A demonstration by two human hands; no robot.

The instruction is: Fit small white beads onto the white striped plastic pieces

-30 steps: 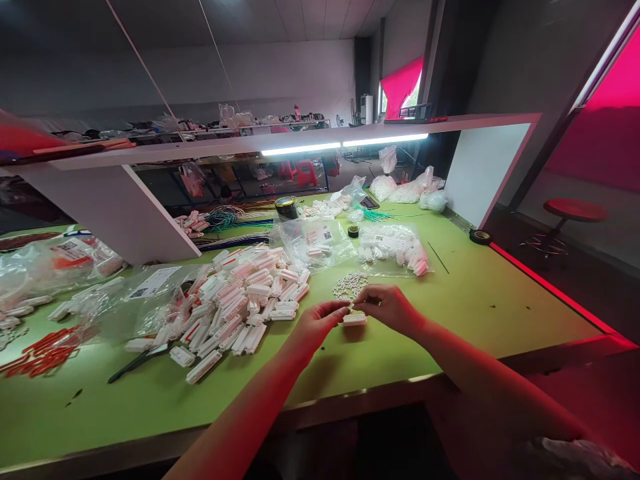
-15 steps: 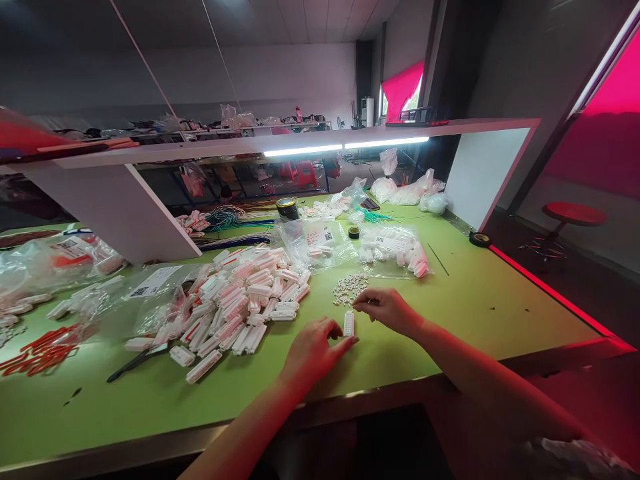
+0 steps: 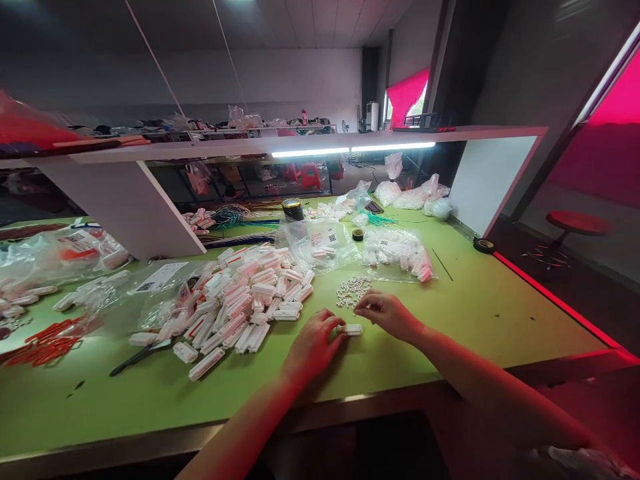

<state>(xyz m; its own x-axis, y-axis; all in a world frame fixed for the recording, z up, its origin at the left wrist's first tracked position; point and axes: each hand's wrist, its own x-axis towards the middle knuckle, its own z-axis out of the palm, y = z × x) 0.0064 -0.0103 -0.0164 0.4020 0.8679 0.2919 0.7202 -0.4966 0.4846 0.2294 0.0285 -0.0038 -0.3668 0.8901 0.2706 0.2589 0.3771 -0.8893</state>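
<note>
My left hand [image 3: 314,343] grips the left end of a white plastic connector housing [image 3: 353,329] between thumb and fingers. The housing lies crosswise, low over the green tabletop or on it. Just beyond its right end is my right hand [image 3: 389,315], thumb and fingertips pinched together; whatever is between them is too small to make out. A scatter of tiny white plastic pieces [image 3: 353,291] lies right behind the right fingertips. To the left of my left hand spreads a large heap of similar white connector housings [image 3: 245,293].
Behind the hands lie clear bags of white parts [image 3: 400,250] and a small tape roll [image 3: 357,235]. Black-handled scissors [image 3: 133,360] and orange-red strips [image 3: 47,343] are at left. A white shelf [image 3: 300,143] spans the bench; another tape roll [image 3: 483,245] sits near the right edge.
The connector housing has turned from pointing away to lying crosswise, its left end now in my left fingers. My right hand stays pinched near the tiny pieces. The view has shifted slightly.
</note>
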